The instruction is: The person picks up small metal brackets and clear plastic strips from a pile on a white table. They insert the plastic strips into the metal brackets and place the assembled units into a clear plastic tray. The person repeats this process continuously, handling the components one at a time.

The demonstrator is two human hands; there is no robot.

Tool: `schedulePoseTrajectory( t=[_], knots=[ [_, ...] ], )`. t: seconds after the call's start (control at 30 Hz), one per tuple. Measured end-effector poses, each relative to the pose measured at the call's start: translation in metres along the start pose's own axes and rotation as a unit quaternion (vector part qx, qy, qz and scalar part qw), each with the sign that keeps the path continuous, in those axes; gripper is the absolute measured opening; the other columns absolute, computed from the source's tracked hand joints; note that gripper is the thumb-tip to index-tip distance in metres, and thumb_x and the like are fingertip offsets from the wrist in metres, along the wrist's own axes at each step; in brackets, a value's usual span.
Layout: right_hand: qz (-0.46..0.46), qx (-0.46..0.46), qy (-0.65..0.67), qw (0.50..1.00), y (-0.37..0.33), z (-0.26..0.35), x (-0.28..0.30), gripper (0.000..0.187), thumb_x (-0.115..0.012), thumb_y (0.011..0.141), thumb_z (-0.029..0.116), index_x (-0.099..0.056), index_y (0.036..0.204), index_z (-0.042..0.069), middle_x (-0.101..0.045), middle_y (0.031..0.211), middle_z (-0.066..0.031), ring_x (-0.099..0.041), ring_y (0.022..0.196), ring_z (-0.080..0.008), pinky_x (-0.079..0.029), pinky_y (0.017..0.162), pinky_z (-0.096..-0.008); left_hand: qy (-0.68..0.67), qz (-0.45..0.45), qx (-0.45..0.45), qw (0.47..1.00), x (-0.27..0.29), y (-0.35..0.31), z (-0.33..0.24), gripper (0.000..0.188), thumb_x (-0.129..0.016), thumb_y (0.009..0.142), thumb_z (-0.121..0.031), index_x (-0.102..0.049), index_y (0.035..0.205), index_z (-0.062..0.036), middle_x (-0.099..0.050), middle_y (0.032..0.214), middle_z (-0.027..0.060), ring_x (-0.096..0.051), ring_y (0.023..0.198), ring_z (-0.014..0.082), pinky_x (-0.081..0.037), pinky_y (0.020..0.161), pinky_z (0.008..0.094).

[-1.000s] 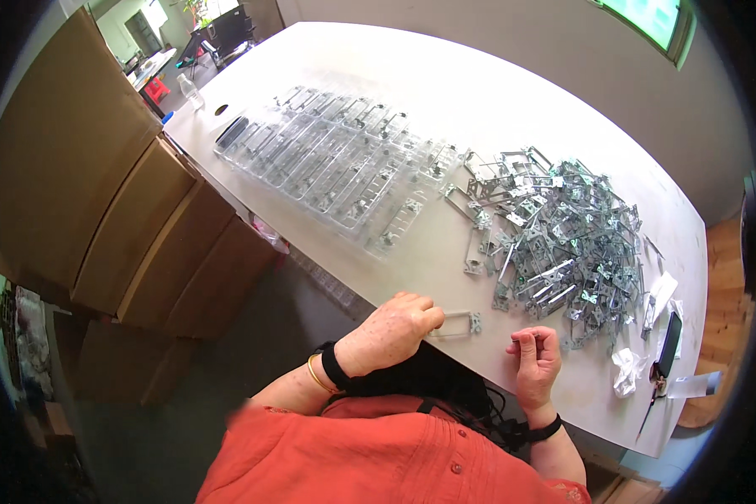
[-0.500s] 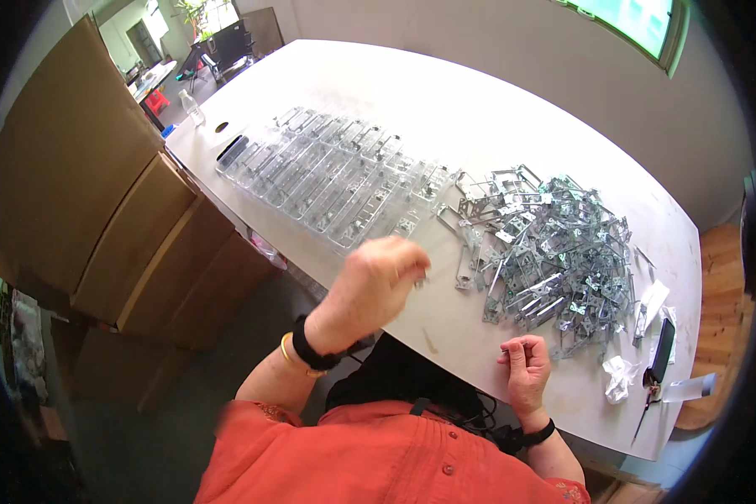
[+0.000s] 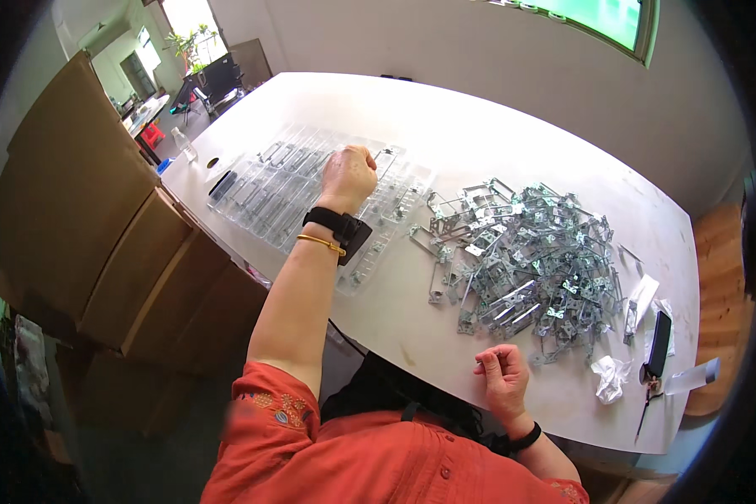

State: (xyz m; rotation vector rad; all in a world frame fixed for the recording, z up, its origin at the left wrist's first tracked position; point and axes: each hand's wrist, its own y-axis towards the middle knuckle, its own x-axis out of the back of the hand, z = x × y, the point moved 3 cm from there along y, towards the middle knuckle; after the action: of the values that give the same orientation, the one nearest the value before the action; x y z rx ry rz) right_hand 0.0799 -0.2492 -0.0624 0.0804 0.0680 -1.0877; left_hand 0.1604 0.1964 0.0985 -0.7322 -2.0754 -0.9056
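My left hand (image 3: pixel 350 175) reaches out over a clear plastic tray (image 3: pixel 354 281) divided into long compartments. Its fingers are curled, and their tips are hidden behind the hand. Slim metal brackets (image 3: pixel 290 157) lie in the tray's compartments. By the table's front edge my right hand (image 3: pixel 506 382) is closed in a pinch. Something tiny and dark shows at its fingertips, too small to name. A large tangled heap of metal brackets (image 3: pixel 533 260) lies on the table beyond that hand.
Right of the heap on the white table (image 3: pixel 420 109) are crumpled tissue (image 3: pixel 611 378), a black-handled tool (image 3: pixel 659 344) and a clear bottle-like piece (image 3: pixel 691 376). A small clear bottle (image 3: pixel 184 144) stands at the far left edge. Cardboard boxes (image 3: pixel 118 277) are stacked left of the table.
My left hand has moved forward from the tray's near corner to over its far part, with the arm stretched out. My right hand keeps its pinch near the table edge. The view has shifted slightly.
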Motion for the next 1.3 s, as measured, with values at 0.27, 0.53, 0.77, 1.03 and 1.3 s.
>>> schedulePoseTrajectory(
  t=[0.27, 0.53, 0.77, 1.03, 1.3],
  knots=[
    [-0.001, 0.004, -0.001, 1.0, -0.002, -0.002, 0.001, 0.015, -0.071, 0.112, 0.017, -0.063, 0.115, 0.005, -0.074, 0.1, -0.0035, -0.07, 0.082, -0.0094, -0.057, 0.076, -0.0254, 0.064, 0.053, 0.026, 0.996, -0.029, 0.019, 0.008, 0.015, -0.072, 0.082, -0.006, -0.086, 0.087, -0.0109, -0.082, 0.095, 0.019, -0.08, 0.098, 0.0355, -0.063, 0.092, 0.0434],
    [-0.001, -0.002, -0.005, 1.0, -0.002, -0.003, 0.001, 0.015, -0.071, 0.111, 0.017, -0.063, 0.114, 0.005, -0.074, 0.099, -0.0032, -0.071, 0.083, -0.0098, -0.057, 0.077, -0.0253, 0.105, 0.098, 0.034, 0.989, -0.045, 0.025, 0.023, 0.018, -0.072, 0.089, -0.01, -0.088, 0.097, -0.0094, -0.081, 0.112, 0.0227, -0.078, 0.112, 0.0405, -0.062, 0.1, 0.0475],
    [-0.006, 0.002, -0.013, 1.0, -0.003, -0.001, 0.001, 0.015, -0.071, 0.112, 0.017, -0.063, 0.115, 0.004, -0.074, 0.098, -0.003, -0.071, 0.083, -0.0098, -0.057, 0.076, -0.0255, 0.109, 0.121, 0.047, 0.986, -0.047, 0.02, 0.011, 0.02, -0.07, 0.091, -0.01, -0.088, 0.101, -0.0102, -0.081, 0.114, 0.0228, -0.078, 0.114, 0.039, -0.062, 0.101, 0.0471],
    [0.0, 0.007, -0.032, 0.999, -0.001, 0.002, -0.002, 0.015, -0.069, 0.113, 0.017, -0.062, 0.114, 0.004, -0.074, 0.098, -0.0032, -0.07, 0.083, -0.0096, -0.056, 0.077, -0.0253, 0.053, 0.019, -0.005, 0.998, -0.015, -0.002, -0.01, 0.017, -0.071, 0.091, -0.011, -0.084, 0.101, -0.0082, -0.081, 0.101, 0.0217, -0.079, 0.099, 0.039, -0.062, 0.092, 0.0472],
    [-0.006, 0.017, -0.044, 0.999, -0.004, 0.006, -0.002, 0.014, -0.067, 0.114, 0.018, -0.062, 0.114, 0.005, -0.073, 0.1, -0.0031, -0.069, 0.083, -0.0091, -0.056, 0.078, -0.0251, -0.155, -0.231, -0.281, 0.918, 0.113, -0.124, -0.122, 0.022, -0.059, 0.086, 0.014, -0.071, 0.097, -0.0003, -0.074, 0.095, 0.0153, -0.071, 0.09, 0.0345, -0.054, 0.084, 0.0418]
  ],
)
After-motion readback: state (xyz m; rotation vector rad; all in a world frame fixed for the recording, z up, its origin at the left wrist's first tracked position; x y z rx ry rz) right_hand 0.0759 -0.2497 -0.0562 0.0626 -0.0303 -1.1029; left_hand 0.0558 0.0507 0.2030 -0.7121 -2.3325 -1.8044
